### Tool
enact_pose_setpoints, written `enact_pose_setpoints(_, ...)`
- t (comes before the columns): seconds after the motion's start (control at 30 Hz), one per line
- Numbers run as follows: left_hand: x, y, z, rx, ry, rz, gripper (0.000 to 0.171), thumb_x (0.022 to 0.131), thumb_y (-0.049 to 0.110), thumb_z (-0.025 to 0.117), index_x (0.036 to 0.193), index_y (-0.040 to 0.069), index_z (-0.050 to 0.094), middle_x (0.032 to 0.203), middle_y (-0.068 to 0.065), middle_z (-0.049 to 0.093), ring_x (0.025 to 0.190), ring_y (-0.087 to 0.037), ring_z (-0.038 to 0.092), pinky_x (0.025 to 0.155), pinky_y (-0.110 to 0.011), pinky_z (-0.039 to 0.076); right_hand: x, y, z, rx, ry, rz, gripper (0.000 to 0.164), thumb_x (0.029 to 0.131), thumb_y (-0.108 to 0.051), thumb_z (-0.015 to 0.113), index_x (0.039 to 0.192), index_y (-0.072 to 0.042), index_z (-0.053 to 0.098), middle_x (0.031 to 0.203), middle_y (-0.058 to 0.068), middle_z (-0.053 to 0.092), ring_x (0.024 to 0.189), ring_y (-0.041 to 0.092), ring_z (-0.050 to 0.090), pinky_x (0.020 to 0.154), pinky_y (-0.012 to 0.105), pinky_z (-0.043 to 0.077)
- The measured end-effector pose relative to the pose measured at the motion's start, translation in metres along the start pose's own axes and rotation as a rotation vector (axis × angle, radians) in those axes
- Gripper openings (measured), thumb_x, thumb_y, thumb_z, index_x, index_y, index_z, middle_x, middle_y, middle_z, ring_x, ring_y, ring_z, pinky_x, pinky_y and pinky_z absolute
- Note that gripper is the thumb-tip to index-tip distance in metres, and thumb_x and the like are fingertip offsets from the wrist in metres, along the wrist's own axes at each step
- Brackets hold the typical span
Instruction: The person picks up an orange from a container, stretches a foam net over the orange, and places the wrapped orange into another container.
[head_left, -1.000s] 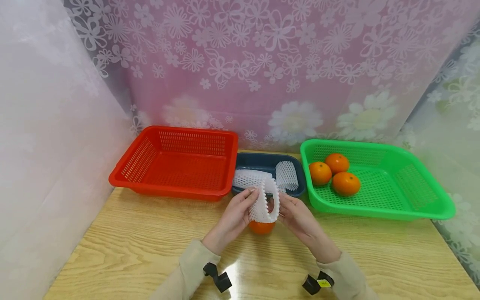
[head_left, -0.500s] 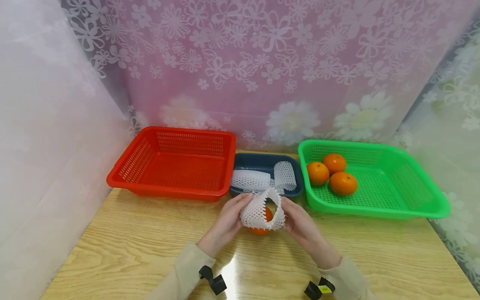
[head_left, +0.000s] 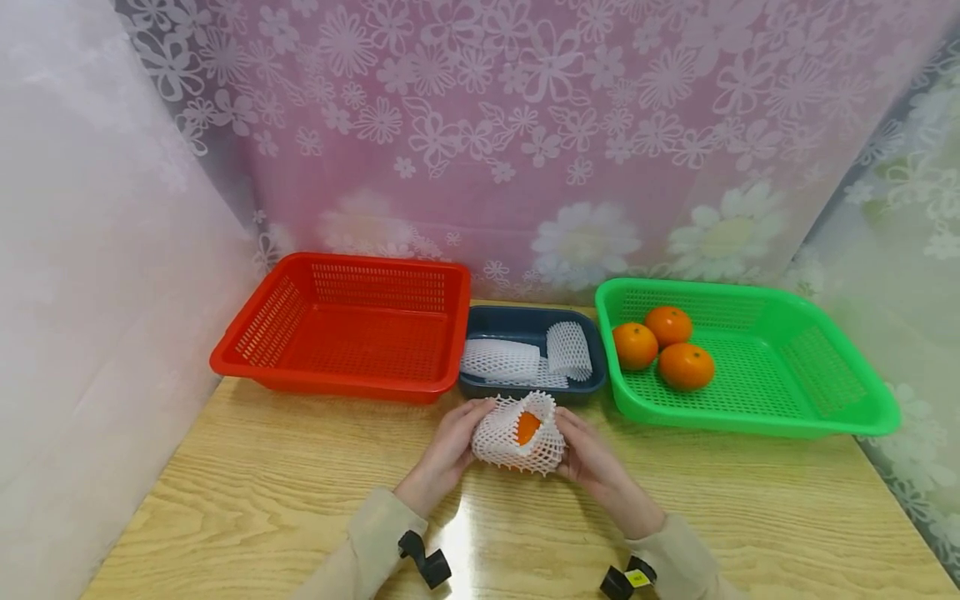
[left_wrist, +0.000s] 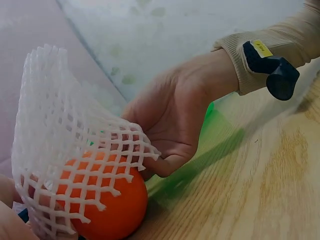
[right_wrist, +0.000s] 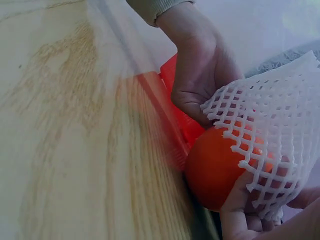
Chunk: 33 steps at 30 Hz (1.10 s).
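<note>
A white foam net sleeve [head_left: 491,437] covers the upper part of an orange [head_left: 527,428], whose top shows through the sleeve's open end. My left hand [head_left: 444,448] grips the sleeve at its left side, and my right hand [head_left: 596,460] holds it from the right. In the left wrist view, the orange [left_wrist: 122,212] bulges bare below the zigzag edge of the net [left_wrist: 55,120]. The right wrist view shows the orange [right_wrist: 212,170] low over the wooden table, with right-hand fingers [right_wrist: 237,205] against it and the net.
Behind the hands, a dark blue tray [head_left: 510,314] contains more foam net sleeves [head_left: 501,360]. A red basket [head_left: 352,385] stands to its left. On its right, a green basket [head_left: 757,419] holds three oranges [head_left: 687,367]. Wooden table [head_left: 262,483] extends in front.
Both hands have lowered the sleeve over the orange, so the net now covers more of it. The hands came slightly nearer the table's front. Baskets and tray stay put.
</note>
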<state>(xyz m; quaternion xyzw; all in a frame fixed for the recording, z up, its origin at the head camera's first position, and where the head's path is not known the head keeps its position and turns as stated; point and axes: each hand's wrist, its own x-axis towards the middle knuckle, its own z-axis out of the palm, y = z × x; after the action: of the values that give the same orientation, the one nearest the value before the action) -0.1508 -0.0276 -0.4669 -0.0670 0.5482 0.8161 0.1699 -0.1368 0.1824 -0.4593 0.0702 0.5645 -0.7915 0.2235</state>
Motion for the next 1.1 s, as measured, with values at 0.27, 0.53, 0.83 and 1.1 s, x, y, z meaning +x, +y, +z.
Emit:
enact_pose_setpoints(0.27, 0.001, -0.006, -0.001, 0.076, 0.055, -0.034, 0.035, 0.101, 0.028, 0.06, 0.122, -0.001, 0.062, 0.096, 0.001, 0.064, 0.085, -0.009, 0.059, 0.072, -0.022, 0.05, 0.005, 0.006, 0.002, -0.066, 0.114, 0.036, 0.017, 0.109, -0.029, 0.045, 0.114, -0.025, 0.06, 0.101, -0.006, 0.069, 0.092, 0.013, 0.066, 0.078, 0.036, 0.056)
enact_pose_setpoints(0.53, 0.003, -0.013, -0.002, 0.086, 0.041, -0.028, 0.035, 0.104, 0.027, 0.056, 0.123, -0.002, 0.061, 0.095, 0.001, 0.064, 0.082, -0.009, 0.06, 0.069, -0.022, 0.052, 0.006, 0.01, 0.006, -0.137, 0.136, 0.012, 0.03, 0.109, -0.025, 0.045, 0.133, -0.008, 0.051, 0.113, 0.004, 0.066, 0.103, 0.021, 0.064, 0.085, 0.049, 0.055)
enact_pose_setpoints(0.83, 0.001, -0.012, 0.0, 0.09, 0.053, 0.006, 0.035, 0.106, 0.029, 0.054, 0.122, -0.001, 0.062, 0.103, -0.001, 0.063, 0.088, -0.011, 0.057, 0.072, -0.023, 0.049, 0.006, 0.007, 0.012, -0.1, 0.132, 0.006, 0.037, 0.107, -0.034, 0.053, 0.131, -0.006, 0.053, 0.123, 0.009, 0.062, 0.106, 0.022, 0.062, 0.09, 0.046, 0.055)
enact_pose_setpoints(1.1, 0.002, -0.006, 0.003, 0.111, 0.059, 0.089, 0.03, 0.105, 0.029, 0.056, 0.11, 0.002, 0.066, 0.103, -0.001, 0.064, 0.09, -0.012, 0.058, 0.078, -0.023, 0.049, 0.002, 0.0, 0.014, -0.098, -0.089, 0.081, 0.077, 0.106, -0.051, 0.043, 0.156, 0.004, 0.025, 0.15, 0.023, 0.044, 0.121, 0.025, 0.056, 0.101, 0.046, 0.05)
